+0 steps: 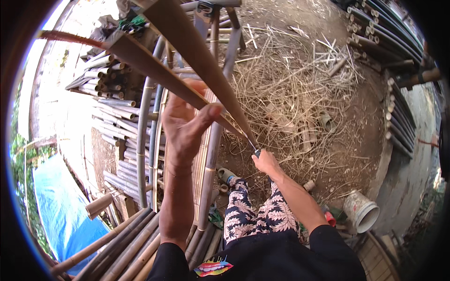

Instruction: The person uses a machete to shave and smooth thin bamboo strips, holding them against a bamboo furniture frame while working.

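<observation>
A long bamboo piece is parted into two lengths, a left bamboo strip (154, 68) and a wider right bamboo strip (199, 54), which come together toward my right hand. My left hand (183, 124) is raised and closed around the left strip, its thumb over the near face and fingers partly hidden behind. Lower down, my right hand (268, 165) grips the dark handle of a knife (257, 152). The knife's thin blade lies at the narrow end of the gap between the strips.
Bamboo poles (126, 122) are stacked at left beside a bamboo frame (213, 154). A handsaw (204, 11) hangs at its far end. Shavings (290, 93) cover the ground ahead. A white bucket (363, 213) lies tipped at right, with more poles (398, 117) beyond. A blue tarp (65, 206) is lower left.
</observation>
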Tool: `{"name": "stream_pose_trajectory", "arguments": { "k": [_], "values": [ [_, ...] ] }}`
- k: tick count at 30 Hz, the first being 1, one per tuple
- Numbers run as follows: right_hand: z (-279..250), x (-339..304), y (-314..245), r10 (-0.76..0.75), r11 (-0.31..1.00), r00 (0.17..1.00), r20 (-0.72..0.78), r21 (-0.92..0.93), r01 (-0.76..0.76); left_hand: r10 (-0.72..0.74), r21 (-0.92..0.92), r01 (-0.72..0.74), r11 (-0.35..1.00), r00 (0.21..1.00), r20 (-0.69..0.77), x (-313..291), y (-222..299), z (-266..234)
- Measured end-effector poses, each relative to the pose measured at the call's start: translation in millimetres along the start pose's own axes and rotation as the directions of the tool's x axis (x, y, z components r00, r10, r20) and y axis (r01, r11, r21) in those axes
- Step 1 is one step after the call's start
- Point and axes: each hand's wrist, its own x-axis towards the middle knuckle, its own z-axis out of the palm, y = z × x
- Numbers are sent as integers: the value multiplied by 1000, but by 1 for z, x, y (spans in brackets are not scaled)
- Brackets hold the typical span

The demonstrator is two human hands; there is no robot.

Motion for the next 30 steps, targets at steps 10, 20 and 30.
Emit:
{"name": "stream_pose_trajectory", "arguments": {
  "k": [10,20,30],
  "values": [
    [-62,64,42,28,999,997,-68,-38,-30,-111,-16,110,994,965,-238,-21,-149,28],
    [-41,110,69,-87,968,974,210,249,32,-63,-177,11,984,954,-292,-10,-174,13],
    [9,131,70,-585,672,651,-484,160,723,50,-19,-79,997,787,-615,-24,-170,20]
  ]
}}
